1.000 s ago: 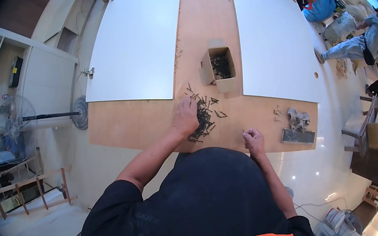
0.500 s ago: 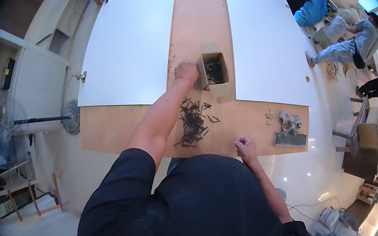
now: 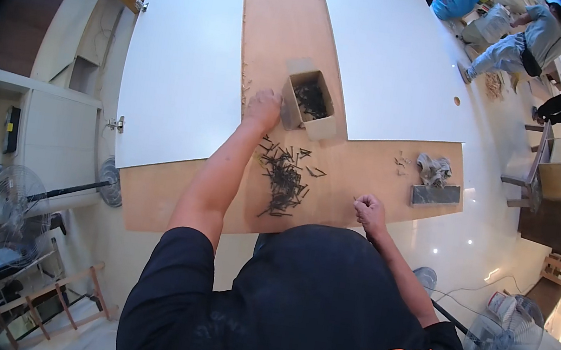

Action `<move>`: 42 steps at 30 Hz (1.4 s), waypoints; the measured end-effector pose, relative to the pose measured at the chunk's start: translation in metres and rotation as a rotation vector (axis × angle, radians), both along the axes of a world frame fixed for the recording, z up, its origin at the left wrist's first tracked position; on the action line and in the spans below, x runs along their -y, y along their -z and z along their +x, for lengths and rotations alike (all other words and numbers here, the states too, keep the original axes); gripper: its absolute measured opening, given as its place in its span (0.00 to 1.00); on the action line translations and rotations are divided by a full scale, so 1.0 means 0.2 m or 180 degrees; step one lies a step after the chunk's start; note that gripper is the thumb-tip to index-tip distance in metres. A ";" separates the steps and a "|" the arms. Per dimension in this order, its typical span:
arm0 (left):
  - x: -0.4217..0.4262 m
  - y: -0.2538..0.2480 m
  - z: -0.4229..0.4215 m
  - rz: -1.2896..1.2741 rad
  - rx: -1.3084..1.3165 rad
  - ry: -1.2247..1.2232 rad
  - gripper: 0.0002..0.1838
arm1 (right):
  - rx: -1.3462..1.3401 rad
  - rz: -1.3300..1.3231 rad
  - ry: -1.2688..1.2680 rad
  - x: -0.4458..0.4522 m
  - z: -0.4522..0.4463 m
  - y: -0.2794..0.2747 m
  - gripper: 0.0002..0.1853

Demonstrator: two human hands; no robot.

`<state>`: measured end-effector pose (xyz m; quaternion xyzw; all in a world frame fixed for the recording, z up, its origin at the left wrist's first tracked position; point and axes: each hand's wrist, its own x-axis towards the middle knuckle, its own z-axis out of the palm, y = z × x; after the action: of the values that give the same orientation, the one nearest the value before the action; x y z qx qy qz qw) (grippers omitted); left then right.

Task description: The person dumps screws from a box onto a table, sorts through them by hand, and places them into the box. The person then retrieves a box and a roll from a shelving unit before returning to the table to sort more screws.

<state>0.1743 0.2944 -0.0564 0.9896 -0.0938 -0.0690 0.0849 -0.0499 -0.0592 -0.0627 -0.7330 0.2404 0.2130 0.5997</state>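
Observation:
My left hand [image 3: 263,109] is reaching over the wooden board [image 3: 172,192], just left of a small cardboard box [image 3: 322,129]. Its fingers look curled downward; what they hold, if anything, is hidden. Dark screws [image 3: 313,100] lie inside the box, whose flaps stand open. Between my forearm and the board's near edge is a loose pile of dark screws [image 3: 283,184], with a few strays to its right. My right hand [image 3: 371,215] is closed in a pinch near the board's front edge. A small thin tip, apparently a screw, pokes out from its fingers.
Two white panels [image 3: 183,56] [image 3: 393,69] lie on the board, the left one with hinges. A crumpled rag [image 3: 433,169] rests by a grey block [image 3: 435,196] at right, near small pale bits [image 3: 402,163]. Fans [image 3: 18,201] and other people [image 3: 539,39] are around.
My left hand has shifted slightly left, away from the box. The right hand keeps its pinch and has barely moved. The whole view has tilted a little.

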 end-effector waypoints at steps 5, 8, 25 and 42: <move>0.02 -0.02 -0.17 0.0256 0.0168 0.0116 0.13 | 0.0098 -0.0031 -0.0147 -0.04 0.08 -0.01 0.04; 0.03 0.00 -0.38 -0.0106 0.0446 -0.0042 0.11 | 0.0228 -0.0089 -0.0344 -0.07 0.15 -0.01 0.05; 0.07 0.04 -1.34 -0.0992 0.0530 0.0483 0.56 | 0.1254 -0.2158 -0.1761 -0.52 0.64 0.10 0.11; 0.11 0.02 -1.09 -0.1426 0.0834 0.0372 0.58 | 0.1238 -0.1324 -0.2277 -0.48 0.48 0.03 0.10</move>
<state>-0.0438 0.2723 -0.0594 0.9395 -0.1739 0.0775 0.2848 0.0469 0.0369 -0.0686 -0.9011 -0.1072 0.2123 0.3624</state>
